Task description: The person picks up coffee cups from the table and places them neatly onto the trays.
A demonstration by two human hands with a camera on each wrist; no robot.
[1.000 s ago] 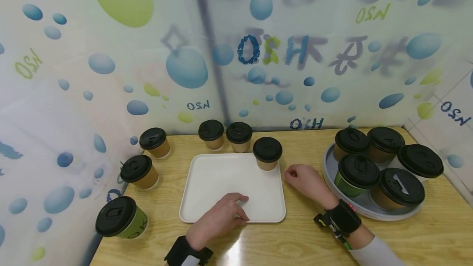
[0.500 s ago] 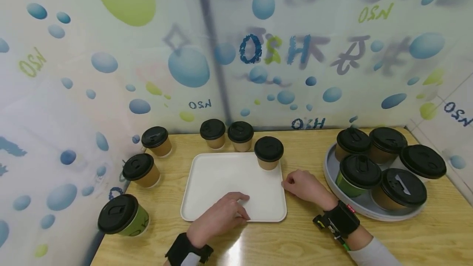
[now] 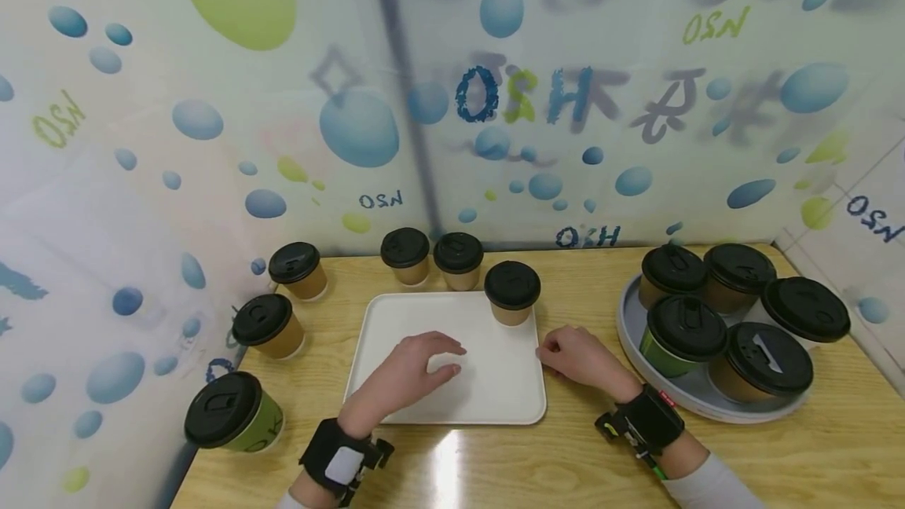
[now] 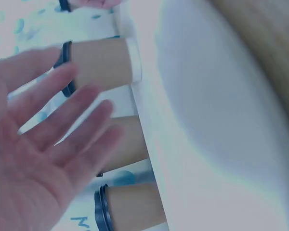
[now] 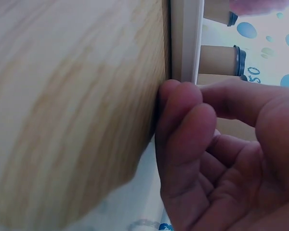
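Observation:
A white rectangular tray [image 3: 495, 399] lies on the table. My left hand [image 3: 406, 375] hovers over its left part, with fingers spread and nothing held; the left wrist view shows its open palm [image 4: 33, 159]. My right hand [image 3: 580, 356] has its fingers curled at the tray's right edge; in the right wrist view thumb and fingertips [image 5: 185, 96] meet at the tray's rim [image 5: 190, 38]. On the tray's far right corner stands a brown paper coffee cup [image 3: 512, 314] with a black lid. Two similar cups, one at left [image 3: 405, 258] and one at right [image 3: 459, 261], stand just behind the tray.
Left of the tray are two brown lidded cups, a far one [image 3: 298, 269] and a nearer one [image 3: 272, 328], and a green cup [image 3: 258, 426]. A round grey tray [image 3: 749, 413] at right holds several lidded cups. A printed curtain [image 3: 601, 179] borders the table's back.
My left hand has lifted from the tray's near edge and moved up and left, its fingers opening. My right hand has come left and slightly nearer, to the tray's right edge.

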